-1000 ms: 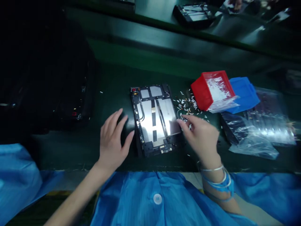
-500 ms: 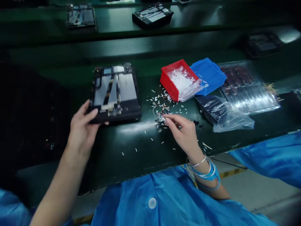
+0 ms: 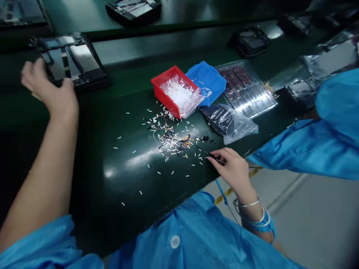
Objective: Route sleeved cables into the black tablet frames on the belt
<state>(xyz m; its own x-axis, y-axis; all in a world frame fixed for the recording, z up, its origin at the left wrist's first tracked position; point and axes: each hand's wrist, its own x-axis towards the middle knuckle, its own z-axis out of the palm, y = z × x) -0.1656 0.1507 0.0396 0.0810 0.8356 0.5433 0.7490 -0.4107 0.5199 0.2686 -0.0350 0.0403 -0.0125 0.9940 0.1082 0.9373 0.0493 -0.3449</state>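
Note:
My left hand point(image 3: 52, 87), smeared by motion, is at the near left corner of a black, open-backed tablet-like device point(image 3: 80, 59). Its thumb lies at the near edge and its fingers are by the left side. Silver panels and a dark ribbon cable show inside the device. My right hand point(image 3: 230, 164) is closed on a thin dark tool point(image 3: 220, 160), apparently tweezers, low over the bench. Left of its tip lies a pile of small cables point(image 3: 174, 142) among scattered short white pieces. Small black parts point(image 3: 206, 139) lie just beyond the tool.
A red bin point(image 3: 168, 100) with white pieces stands beside a blue bin point(image 3: 209, 84). Right of them are a clear tray point(image 3: 246, 89) and a plastic bag point(image 3: 230, 121). More devices point(image 3: 134, 9) sit farther back. A co-worker's blue sleeve point(image 3: 297, 149) reaches in at right.
My left hand and the device have moved away to the far left. My right hand has left the cable pile, moving right and nearer, and now has the thin tool. The view has shifted.

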